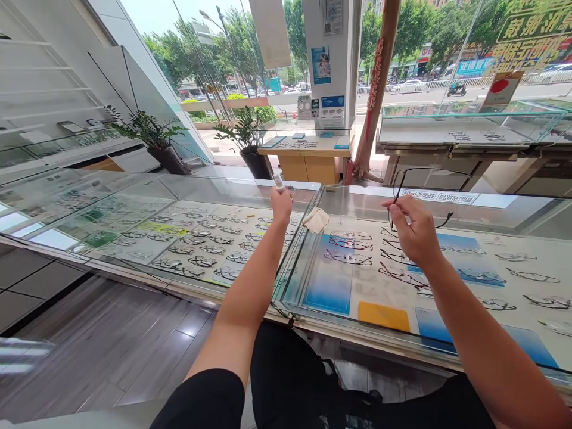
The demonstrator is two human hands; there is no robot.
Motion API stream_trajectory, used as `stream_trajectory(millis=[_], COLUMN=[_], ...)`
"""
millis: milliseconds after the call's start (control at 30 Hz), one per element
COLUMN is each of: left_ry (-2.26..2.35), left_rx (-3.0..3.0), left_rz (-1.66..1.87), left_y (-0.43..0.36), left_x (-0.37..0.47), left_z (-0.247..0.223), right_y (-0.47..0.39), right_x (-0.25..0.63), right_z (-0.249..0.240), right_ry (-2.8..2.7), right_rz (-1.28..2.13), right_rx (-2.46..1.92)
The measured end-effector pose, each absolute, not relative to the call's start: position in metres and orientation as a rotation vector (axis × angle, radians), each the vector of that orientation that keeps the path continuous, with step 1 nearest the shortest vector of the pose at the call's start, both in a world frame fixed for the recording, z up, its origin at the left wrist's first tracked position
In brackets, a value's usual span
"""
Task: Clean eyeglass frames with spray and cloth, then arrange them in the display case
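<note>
My left hand point(282, 204) is closed around a small white bottle point(279, 181), upright above the glass counter point(214, 185). To the right, my right hand point(413, 226) pinches a pair of dark-framed glasses point(397, 186), raised over the case with its lenses and temples spread. A crumpled beige cloth point(316, 220) lies on the glass between my hands, nearer the left one. Under the glass are rows of eyeglasses point(348, 257), beside an orange cloth point(383, 316) and blue sheets point(328, 286).
Two potted plants point(153, 137) point(250, 140) stand beyond the counter. Further off are a small display case with a wooden base point(322, 168), a tree trunk point(372, 107) and another glass case point(451, 128) by the windows.
</note>
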State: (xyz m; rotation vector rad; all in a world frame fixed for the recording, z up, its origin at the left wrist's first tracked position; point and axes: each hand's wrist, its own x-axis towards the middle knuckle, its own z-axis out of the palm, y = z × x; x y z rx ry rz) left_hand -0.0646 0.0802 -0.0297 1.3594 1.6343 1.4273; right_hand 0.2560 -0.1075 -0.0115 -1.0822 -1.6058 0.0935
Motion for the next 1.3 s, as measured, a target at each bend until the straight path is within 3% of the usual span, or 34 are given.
stream_trajectory(millis=[100,200,400,833,1300], left_ry=[1.317,0.825,0.497,0.674,0.687], left_rx=[1.327,1.223,1.173,1.578,1.746], left_rz=[1.381,1.113,0.886,0.987,0.965], left_y=[0.058,0.027,-0.017,-0.021,-0.03], left_x=[-0.037,-0.012,0.015,0.034,0.035], left_z=[-0.013,-0.003,0.001,-0.025,-0.02], right_y=[-0.11,-0.111,-0.108,-0.111,-0.106], right_x=[0.251,0.247,0.242,0.225,0.229], right_z=[-0.011,-0.013,-0.018,-0.023,-0.02], right_ry=[-1.584,-1.579,-1.611,-1.524,-1.396], right_rz=[0.234,0.371,0.572,1.013,1.054], right_rx=[-1.047,-1.032,-1.037,-0.898,-0.848])
